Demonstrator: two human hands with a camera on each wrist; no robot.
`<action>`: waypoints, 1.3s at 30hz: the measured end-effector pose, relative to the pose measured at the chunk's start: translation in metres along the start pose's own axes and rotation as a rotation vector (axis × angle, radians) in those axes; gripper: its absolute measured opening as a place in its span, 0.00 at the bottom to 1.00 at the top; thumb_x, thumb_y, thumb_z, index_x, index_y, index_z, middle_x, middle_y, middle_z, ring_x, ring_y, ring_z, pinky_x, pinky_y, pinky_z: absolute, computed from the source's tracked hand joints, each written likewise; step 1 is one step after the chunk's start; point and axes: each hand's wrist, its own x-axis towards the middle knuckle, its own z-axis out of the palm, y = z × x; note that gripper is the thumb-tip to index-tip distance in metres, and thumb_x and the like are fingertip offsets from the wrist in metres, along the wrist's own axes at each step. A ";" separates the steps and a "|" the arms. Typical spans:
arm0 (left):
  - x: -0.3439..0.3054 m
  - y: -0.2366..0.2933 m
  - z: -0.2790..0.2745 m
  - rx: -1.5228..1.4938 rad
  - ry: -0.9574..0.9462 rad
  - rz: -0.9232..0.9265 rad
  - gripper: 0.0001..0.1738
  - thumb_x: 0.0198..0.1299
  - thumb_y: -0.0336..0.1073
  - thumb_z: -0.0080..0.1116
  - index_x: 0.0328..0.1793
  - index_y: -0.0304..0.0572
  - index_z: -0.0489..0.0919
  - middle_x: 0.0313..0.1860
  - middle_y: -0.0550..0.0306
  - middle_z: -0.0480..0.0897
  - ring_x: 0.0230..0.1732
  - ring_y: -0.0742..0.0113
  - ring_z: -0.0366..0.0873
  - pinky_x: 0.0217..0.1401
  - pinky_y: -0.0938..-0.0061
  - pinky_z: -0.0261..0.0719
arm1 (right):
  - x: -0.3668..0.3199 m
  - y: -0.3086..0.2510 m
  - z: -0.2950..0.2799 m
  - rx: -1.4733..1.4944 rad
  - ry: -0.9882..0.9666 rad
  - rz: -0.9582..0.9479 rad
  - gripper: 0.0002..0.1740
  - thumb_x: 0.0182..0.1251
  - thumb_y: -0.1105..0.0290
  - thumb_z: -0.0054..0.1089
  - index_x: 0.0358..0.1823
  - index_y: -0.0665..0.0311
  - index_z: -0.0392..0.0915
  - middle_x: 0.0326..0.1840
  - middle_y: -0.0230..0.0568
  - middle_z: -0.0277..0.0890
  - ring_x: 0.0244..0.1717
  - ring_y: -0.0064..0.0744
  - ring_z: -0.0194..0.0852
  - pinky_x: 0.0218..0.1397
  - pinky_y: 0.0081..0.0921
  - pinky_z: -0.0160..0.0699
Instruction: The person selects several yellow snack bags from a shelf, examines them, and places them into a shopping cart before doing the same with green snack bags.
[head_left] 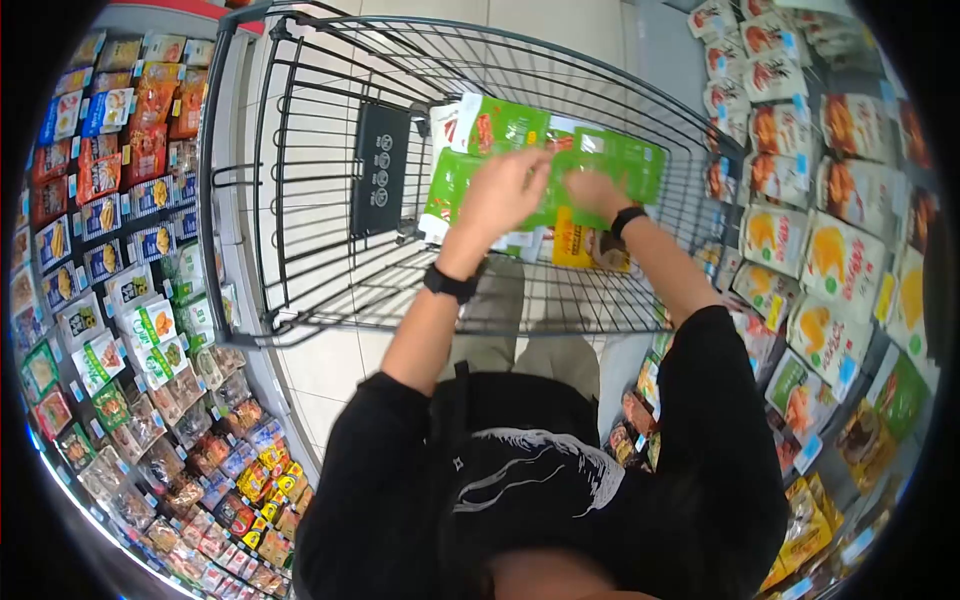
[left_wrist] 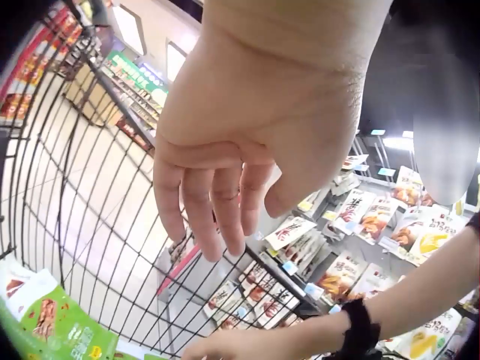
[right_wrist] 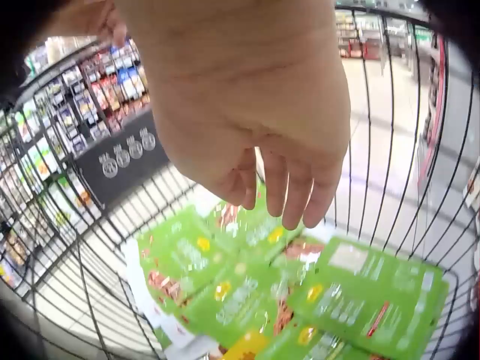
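My left hand (head_left: 505, 190) hangs over the green food packets (head_left: 620, 160) in the shopping cart, fingers loosely bent and holding nothing. In the left wrist view the fingers (left_wrist: 214, 202) point downward through open air above the basket. The right hand (head_left: 595, 190) is blurred just to the right, low over the same packets. Its relaxed fingers (right_wrist: 300, 187) hang in front of the pile in the right wrist view, with no packet between them. Several green packets (right_wrist: 382, 292) lie flat and overlapping, and a yellow packet (head_left: 575, 245) sits at the near side.
The wire shopping cart (head_left: 207, 190) surrounds the packets, with a black sign panel (head_left: 380, 170) at its left end. Shelves of packaged food (head_left: 150, 230) line the left side. White hanging pouches (head_left: 835, 260) fill the right rack. The tiled floor (head_left: 310, 390) shows beneath.
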 end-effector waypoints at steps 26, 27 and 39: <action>-0.017 -0.011 -0.007 -0.594 -0.094 -0.373 0.14 0.64 0.38 0.48 0.48 0.34 0.75 0.36 0.57 0.81 0.39 0.74 0.76 0.41 0.81 0.72 | -0.094 -0.059 -0.063 -0.091 0.039 -0.504 0.05 0.49 0.71 0.54 0.19 0.60 0.75 0.20 0.40 0.74 0.23 0.42 0.75 0.24 0.35 0.74; -0.020 -0.002 -0.010 -0.531 -0.135 -0.304 0.15 0.63 0.38 0.49 0.48 0.33 0.75 0.38 0.56 0.81 0.41 0.72 0.76 0.44 0.79 0.72 | -0.110 -0.065 -0.089 0.107 0.152 -0.452 0.05 0.50 0.71 0.54 0.20 0.61 0.75 0.20 0.41 0.74 0.23 0.43 0.75 0.25 0.34 0.73; -0.068 0.176 -0.006 -0.193 -0.498 0.260 0.24 0.50 0.43 0.62 0.50 0.35 0.75 0.29 0.45 0.81 0.29 0.54 0.78 0.36 0.71 0.74 | -0.366 -0.104 -0.248 1.087 0.696 0.049 0.09 0.64 0.74 0.52 0.41 0.71 0.77 0.24 0.30 0.75 0.17 0.17 0.73 0.18 0.14 0.66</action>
